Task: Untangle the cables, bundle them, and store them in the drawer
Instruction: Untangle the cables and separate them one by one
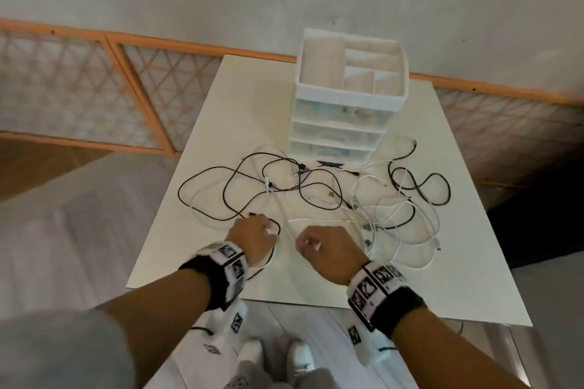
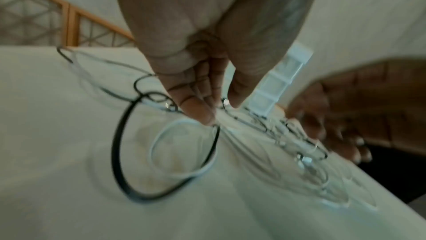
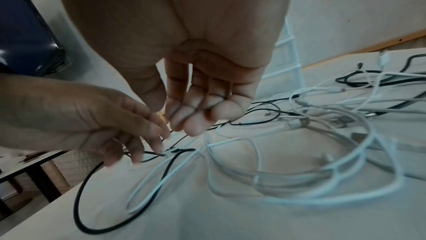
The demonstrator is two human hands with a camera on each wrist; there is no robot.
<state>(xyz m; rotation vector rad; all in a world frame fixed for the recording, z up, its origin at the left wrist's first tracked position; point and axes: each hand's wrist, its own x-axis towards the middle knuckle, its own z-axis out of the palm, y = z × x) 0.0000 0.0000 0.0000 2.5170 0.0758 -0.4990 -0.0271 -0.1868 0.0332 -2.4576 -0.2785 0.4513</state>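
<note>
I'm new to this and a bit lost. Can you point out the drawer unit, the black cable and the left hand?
drawer unit [image 1: 335,131]: head view, middle drawer front.
black cable [image 2: 114,154]: left wrist view, left side of its loop.
left hand [image 1: 251,238]: head view, back of hand.

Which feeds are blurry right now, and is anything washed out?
Head view: fairly sharp, white cables fade against the pale table. Left wrist: heavy motion blur, right hand smeared. Right wrist: fingers clear, near cables soft.

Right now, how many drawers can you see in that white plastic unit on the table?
3, stacked under the open top tray: top drawer, middle drawer, bottom drawer. All are closed; none looks hidden.
</note>
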